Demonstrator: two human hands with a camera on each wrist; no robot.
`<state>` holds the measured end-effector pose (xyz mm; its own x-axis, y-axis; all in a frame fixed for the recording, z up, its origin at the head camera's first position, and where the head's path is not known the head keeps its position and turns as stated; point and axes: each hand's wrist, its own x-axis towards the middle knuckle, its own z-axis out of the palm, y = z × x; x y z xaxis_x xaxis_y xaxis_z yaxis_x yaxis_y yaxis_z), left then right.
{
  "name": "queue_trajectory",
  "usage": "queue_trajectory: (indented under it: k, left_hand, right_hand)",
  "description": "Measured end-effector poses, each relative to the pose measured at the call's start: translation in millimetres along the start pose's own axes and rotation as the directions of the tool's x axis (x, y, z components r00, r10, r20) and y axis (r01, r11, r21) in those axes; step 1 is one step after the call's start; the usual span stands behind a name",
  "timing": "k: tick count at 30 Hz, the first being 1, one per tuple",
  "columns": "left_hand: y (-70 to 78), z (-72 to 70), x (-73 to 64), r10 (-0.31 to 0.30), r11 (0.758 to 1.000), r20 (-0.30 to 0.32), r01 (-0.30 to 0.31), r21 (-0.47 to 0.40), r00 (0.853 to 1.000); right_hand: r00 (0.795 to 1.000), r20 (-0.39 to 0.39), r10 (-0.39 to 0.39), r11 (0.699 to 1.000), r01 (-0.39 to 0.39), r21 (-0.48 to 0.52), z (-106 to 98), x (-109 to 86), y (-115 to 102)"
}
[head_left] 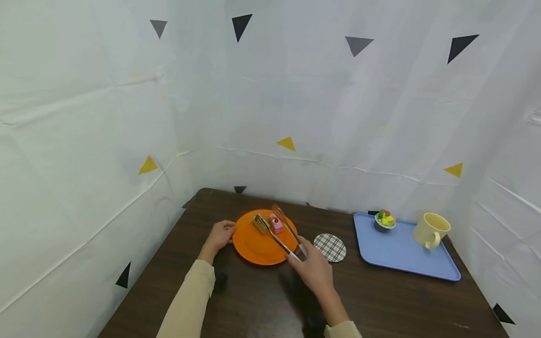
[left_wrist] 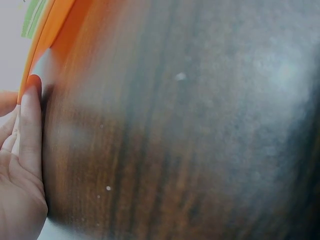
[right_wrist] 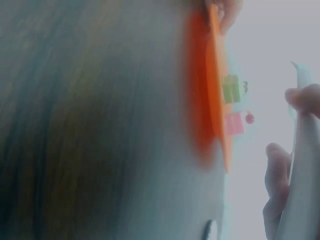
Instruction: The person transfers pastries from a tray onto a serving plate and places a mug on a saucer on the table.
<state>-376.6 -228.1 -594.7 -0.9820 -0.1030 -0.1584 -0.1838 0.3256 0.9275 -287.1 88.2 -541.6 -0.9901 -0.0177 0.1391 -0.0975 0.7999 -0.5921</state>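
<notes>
While the left edge of one orange plate (head_left: pixel 253 249) is being pinched by the left hand (head_left: pixel 221 234), thumb above the rim and a finger beneath it, one pair of tongs (head_left: pixel 278 241) is being gripped by its pale handles in the right hand (head_left: pixel 313 268). The plate is being seen toward the far left corner of one dark table (head_left: pixel 253 305); whether its base is touching the tabletop cannot be told. Two toy pieces are being carried on the plate, both nearer its far edge: one green piece (right_wrist: pixel 231 89) on the left and one pink piece (right_wrist: pixel 234 124), topped with one red ball, on the right. Above them the two arms of the tongs are being held spread, one tip overlapping the green piece in the head view and the other reaching past the pink one; whether either piece is being touched cannot be told.

Just beside the plate's right edge, one round checked coaster (head_left: pixel 330 248) is being borne by the table. Toward the table's far right corner, one blue tray (head_left: pixel 405 260) is being supported, and two things are being carried on it: one small bowl of toy food (head_left: pixel 384 221) near its far left corner, and one yellow mug (head_left: pixel 428 229) near its far right corner, handle toward the near edge.
</notes>
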Motion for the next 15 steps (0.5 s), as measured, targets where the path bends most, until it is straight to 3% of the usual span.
queue_trajectory:
  k: [8,15]
  left_hand:
    - [-1.1,-1.1,-0.7,0.013,1.0,0.011,-0.013,0.009,1.0]
    - [-3.5,-0.9,3.3,0.004,1.0,0.014,-0.004,0.023,1.0]
  right_hand:
    - [0.999,-0.019,-0.035,0.998,0.035,0.053,-13,-5.0,7]
    - [1.0,-0.023,-0.005,0.999,0.006,0.053,-25,-10.8,24]
